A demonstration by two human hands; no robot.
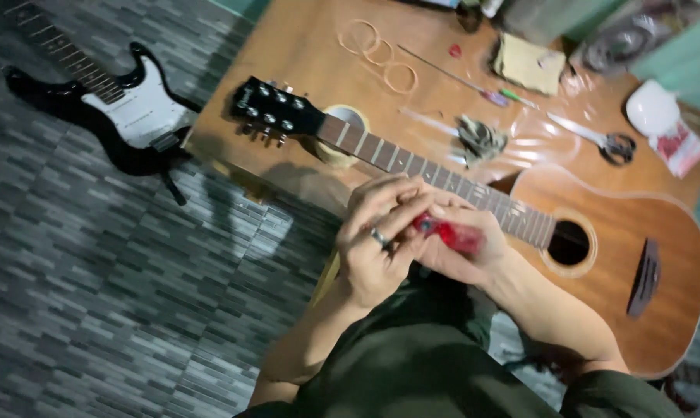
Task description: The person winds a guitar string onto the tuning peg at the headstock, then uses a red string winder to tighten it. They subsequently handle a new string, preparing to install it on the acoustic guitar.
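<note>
Head view: both hands are being held together near the middle of the frame, above the neck of an acoustic guitar (598, 248). The left hand (377, 248), wearing a ring on one finger, is being closed around the near end of a small red translucent object (449, 232); its fingers are being curled over that end. The right hand (462, 251) is being cupped beneath the same object, with the fingers wrapped around its underside. What the red object is cannot be told, as most of it is being covered by the fingers.

The acoustic guitar is being supported flat on a wooden table (303, 46), with the body lying to the right and the black headstock (276, 107) pointing to the left. A roll of tape (338, 143) is lying under the neck, just beside the headstock.

Farther back on the table, coiled strings (377, 50) are lying at the far left, a thin screwdriver (458, 77) is lying near the middle, and a crumpled cloth (480, 139) is lying just beside the neck. Scissors (598, 139) are lying at the far right, near a white rounded object (650, 108).

A black and white electric guitar (121, 104) is lying on the patterned floor (94, 294) to the left, well apart from the table.
</note>
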